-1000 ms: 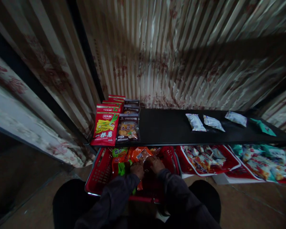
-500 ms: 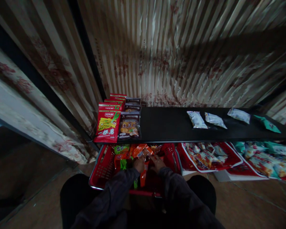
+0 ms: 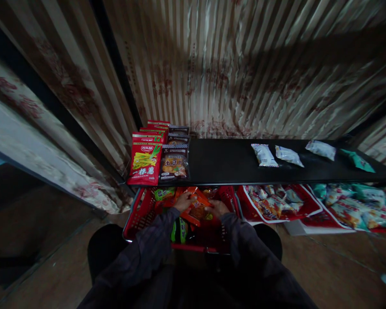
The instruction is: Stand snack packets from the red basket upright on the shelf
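An orange snack bag [image 3: 197, 208] is held between both hands above a red basket [image 3: 137, 219]. The fingers of my left hand [image 3: 184, 201] are closed on its upper left side. On its right edge, my right hand [image 3: 218, 208] pinches the bag. Under and around it in the basket lie other packs, among them a green and black one [image 3: 179, 231] below my left hand and a green-topped one [image 3: 164, 194] at the back left.
Red packs [image 3: 144, 164] and dark potato-chip packs [image 3: 174, 163] stand in rows at the left of a black shelf [image 3: 218, 163]. Several small bags [image 3: 264, 155] lie on its right half. More filled red baskets [image 3: 312, 209] sit below, at the right.
The orange bag has been lifted and turned to face up between my hands, which have moved apart and slightly up. The view has shifted, so the shelf appears higher.
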Demonstrator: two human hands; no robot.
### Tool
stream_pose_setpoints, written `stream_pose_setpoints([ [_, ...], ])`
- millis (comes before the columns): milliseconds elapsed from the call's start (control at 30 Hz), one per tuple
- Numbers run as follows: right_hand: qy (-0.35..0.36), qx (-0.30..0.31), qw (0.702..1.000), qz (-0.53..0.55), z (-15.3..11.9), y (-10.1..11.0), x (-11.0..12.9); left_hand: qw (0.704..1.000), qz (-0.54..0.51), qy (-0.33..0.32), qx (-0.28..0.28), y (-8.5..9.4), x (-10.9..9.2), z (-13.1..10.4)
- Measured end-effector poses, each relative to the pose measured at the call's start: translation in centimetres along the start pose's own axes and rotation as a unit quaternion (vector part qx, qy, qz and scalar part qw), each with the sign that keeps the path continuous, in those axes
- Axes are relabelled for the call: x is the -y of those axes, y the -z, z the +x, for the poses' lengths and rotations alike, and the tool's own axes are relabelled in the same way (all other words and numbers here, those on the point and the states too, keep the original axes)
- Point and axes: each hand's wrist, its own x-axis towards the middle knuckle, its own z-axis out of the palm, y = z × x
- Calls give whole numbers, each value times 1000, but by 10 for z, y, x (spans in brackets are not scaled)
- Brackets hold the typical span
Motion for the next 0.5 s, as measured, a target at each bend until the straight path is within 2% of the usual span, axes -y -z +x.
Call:
stream_pose_setpoints([
  [167, -10, -10, 994, 112, -3, -2, 12, 990, -128, 51, 35, 19, -10, -16],
  [333, -23, -46, 977, 205, -20, 1, 26, 984, -164, 57, 43, 39, -17, -35],
  [500, -79, -100, 943, 309, -31, 3, 41, 965, -242, 100, 21, 39, -27, -43],
])
